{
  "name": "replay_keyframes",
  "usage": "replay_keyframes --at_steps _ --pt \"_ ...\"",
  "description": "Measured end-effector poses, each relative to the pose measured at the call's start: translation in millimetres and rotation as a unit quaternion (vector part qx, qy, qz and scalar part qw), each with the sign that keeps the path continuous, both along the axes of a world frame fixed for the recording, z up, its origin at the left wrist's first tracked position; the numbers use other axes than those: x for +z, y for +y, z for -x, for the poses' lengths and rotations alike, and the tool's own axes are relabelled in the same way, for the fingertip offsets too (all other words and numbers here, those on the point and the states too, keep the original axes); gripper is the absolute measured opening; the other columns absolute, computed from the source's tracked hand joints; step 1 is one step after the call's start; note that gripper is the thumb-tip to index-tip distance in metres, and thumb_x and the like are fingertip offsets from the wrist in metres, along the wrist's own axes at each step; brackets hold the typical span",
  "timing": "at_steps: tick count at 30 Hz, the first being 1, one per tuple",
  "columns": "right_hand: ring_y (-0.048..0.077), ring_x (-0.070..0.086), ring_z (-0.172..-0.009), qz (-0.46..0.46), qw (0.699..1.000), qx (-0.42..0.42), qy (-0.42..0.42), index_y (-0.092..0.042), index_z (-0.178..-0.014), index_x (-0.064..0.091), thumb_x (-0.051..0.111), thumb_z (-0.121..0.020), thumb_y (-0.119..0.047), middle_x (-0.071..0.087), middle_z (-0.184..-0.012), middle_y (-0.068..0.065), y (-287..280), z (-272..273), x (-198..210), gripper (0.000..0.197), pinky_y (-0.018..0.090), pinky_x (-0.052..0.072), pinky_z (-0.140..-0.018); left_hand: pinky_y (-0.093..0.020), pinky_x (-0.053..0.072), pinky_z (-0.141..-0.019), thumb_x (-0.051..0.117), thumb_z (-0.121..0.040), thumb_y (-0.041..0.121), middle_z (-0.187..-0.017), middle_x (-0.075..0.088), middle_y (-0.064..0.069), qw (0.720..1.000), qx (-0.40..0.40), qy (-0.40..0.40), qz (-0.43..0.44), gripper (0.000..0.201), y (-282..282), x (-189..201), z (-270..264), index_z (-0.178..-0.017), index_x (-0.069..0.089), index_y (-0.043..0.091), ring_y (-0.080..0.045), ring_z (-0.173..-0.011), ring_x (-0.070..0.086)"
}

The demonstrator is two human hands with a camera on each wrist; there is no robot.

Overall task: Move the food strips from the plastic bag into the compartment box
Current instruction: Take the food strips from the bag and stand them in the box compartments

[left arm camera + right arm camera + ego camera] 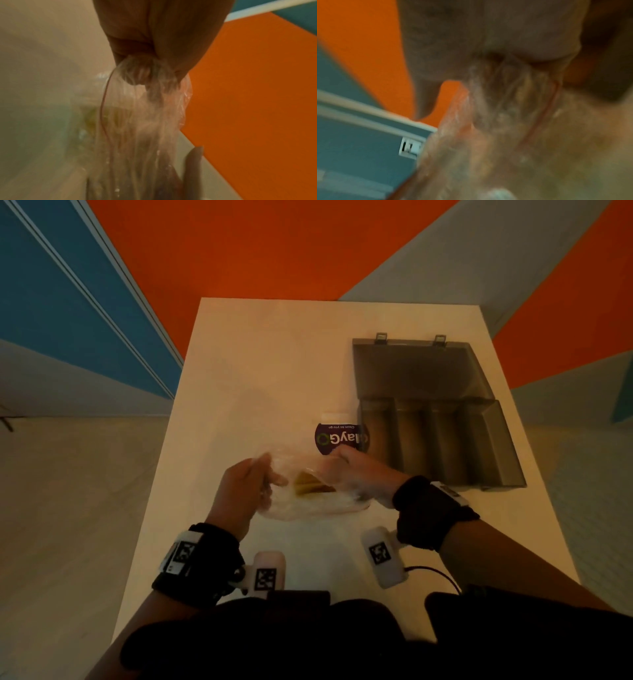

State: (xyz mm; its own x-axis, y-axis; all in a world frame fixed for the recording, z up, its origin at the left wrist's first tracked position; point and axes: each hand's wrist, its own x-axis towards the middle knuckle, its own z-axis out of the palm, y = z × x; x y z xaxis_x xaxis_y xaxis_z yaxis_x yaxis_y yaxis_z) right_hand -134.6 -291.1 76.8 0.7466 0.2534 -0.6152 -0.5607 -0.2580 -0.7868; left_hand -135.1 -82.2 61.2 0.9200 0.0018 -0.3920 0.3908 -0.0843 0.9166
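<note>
Wrist bands and those white tag blocks sit closest to my head cam, so starting from there: both of my hands are out over the white table (239, 364) working the plastic bag (308, 501). My left hand (245, 489) has its fingers curled and pinching a bunched bit of film on the bag's left side, and the left wrist cam shows the plastic gathered tight between thumb and fingers. My right hand (359, 474) does the same on the right side, fingers clamped on a twist of film; that wrist view is blurry but the pinch reads ok

So I'd say we're at the opening step, nothing moved over yet. The food strips (310, 486) are inside the bag between my hands, a small yellowish-orange bundle seen through the film. Can't count them, too smeared

Bag is thin, clear, crinkly, with a faint red line that might be the seal edge. It'll be floppy I reckon

Compartment box (442, 440) sits well to the right and further back, smoky grey, lid flipped open, long compartments all looking empty. A purple labelled packet (339, 438) lies just left of it, touching or nearly touching my right fingertips

Next move as I see it: pull the mouth apart, keep one hand on the bag, reach in with the other for a strip
</note>
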Motion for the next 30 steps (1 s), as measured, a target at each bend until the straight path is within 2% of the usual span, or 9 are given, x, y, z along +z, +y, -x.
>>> replay_keyframes --at_steps 3,7,8,11,13,19,22,25,30 --pt "-0.001 0.048 -0.063 0.068 0.986 0.048 -0.144 -0.008 -0.086 0.050 0.057 -0.092 -0.020 0.051 -0.075 -0.003 5 2 -4 0.015 0.010 0.041 -0.058 -0.016 0.036 -0.038 0.044 -0.097 0.024 -0.044 0.051 0.001 0.983 0.044 0.084 0.156 0.039 1 -3 -2 -0.062 0.049 0.010 -0.010 -0.036 0.043" --pt "0.000 0.043 -0.046 0.047 0.987 -0.012 -0.150 -0.016 -0.075 0.053 0.047 -0.097 -0.019 0.048 -0.061 -0.002 2 2 -23 0.023 0.023 0.040 -0.055 -0.016 0.032 -0.035 0.073 -0.074 0.027 -0.038 0.036 0.008 0.874 0.053 0.219 0.431 0.029 4 -10 -1 -0.066 0.047 0.018 -0.005 -0.032 0.035" --pt "0.000 0.043 -0.047 0.053 0.986 -0.014 -0.155 -0.017 -0.076 0.052 0.047 -0.097 -0.020 0.048 -0.061 -0.003 2 2 -26 0.022 0.025 0.039 -0.056 -0.016 0.028 -0.031 0.073 -0.074 0.026 -0.037 0.034 0.008 0.876 0.062 0.227 0.422 0.030 3 -10 0 -0.067 0.045 0.017 -0.005 -0.029 0.032" --pt "-0.003 0.054 -0.075 0.072 0.975 -0.002 -0.212 -0.024 -0.095 0.053 0.054 -0.094 -0.023 0.055 -0.086 -0.012 -1 4 -19 0.001 0.024 0.046 -0.075 -0.016 0.020 -0.030 0.052 -0.092 0.029 -0.038 0.028 0.009 0.948 0.082 0.157 0.263 0.027 -3 -10 0 -0.071 0.047 0.013 -0.006 -0.028 0.023" --pt "0.007 0.059 -0.088 0.080 0.944 -0.034 -0.319 -0.026 -0.097 0.057 0.059 -0.091 -0.016 0.058 -0.094 -0.016 -6 8 -1 0.012 0.023 0.048 -0.081 -0.017 0.023 -0.036 0.048 -0.095 0.033 -0.043 0.027 0.008 0.977 0.073 0.096 0.174 0.030 -5 -8 0 -0.075 0.052 0.012 -0.009 -0.033 0.024" --pt "0.025 0.060 -0.068 0.030 0.801 0.154 -0.578 0.003 -0.086 0.068 0.054 -0.080 0.007 0.067 -0.079 0.014 33 18 42 0.016 0.029 0.049 -0.066 -0.019 0.024 -0.038 0.037 -0.100 0.030 -0.043 0.034 0.004 0.993 0.069 0.036 0.086 0.033 -1 -5 1 -0.078 0.053 0.012 -0.011 -0.034 0.032" --pt "0.027 0.062 -0.074 0.154 0.842 0.244 -0.456 -0.002 -0.089 0.068 0.047 -0.085 -0.002 0.070 -0.085 0.014 56 11 26 0.021 0.030 0.049 -0.070 -0.019 0.027 -0.039 0.039 -0.099 0.029 -0.052 0.037 -0.005 0.995 0.058 0.046 0.073 0.032 -4 -3 1 -0.077 0.054 0.011 -0.015 -0.041 0.034" --pt "0.026 0.057 -0.090 0.353 0.838 0.288 -0.300 -0.006 -0.106 0.062 0.047 -0.091 -0.005 0.062 -0.097 0.007 59 -6 -4 0.022 0.036 0.047 -0.092 -0.016 0.023 -0.037 0.041 -0.099 0.029 -0.047 0.033 0.004 0.990 0.017 0.083 0.109 0.032 -9 3 3 -0.074 0.051 0.012 -0.010 -0.036 0.029" --pt "0.023 0.051 -0.106 0.325 0.879 0.307 -0.165 -0.018 -0.125 0.051 0.059 -0.089 -0.025 0.054 -0.114 0.001 50 -14 -38 0.038 0.038 0.041 -0.100 -0.018 0.025 -0.035 0.043 -0.098 0.025 -0.048 0.036 0.005 0.983 -0.057 0.096 0.146 0.028 -13 10 11 -0.075 0.050 0.011 -0.007 -0.038 0.029"
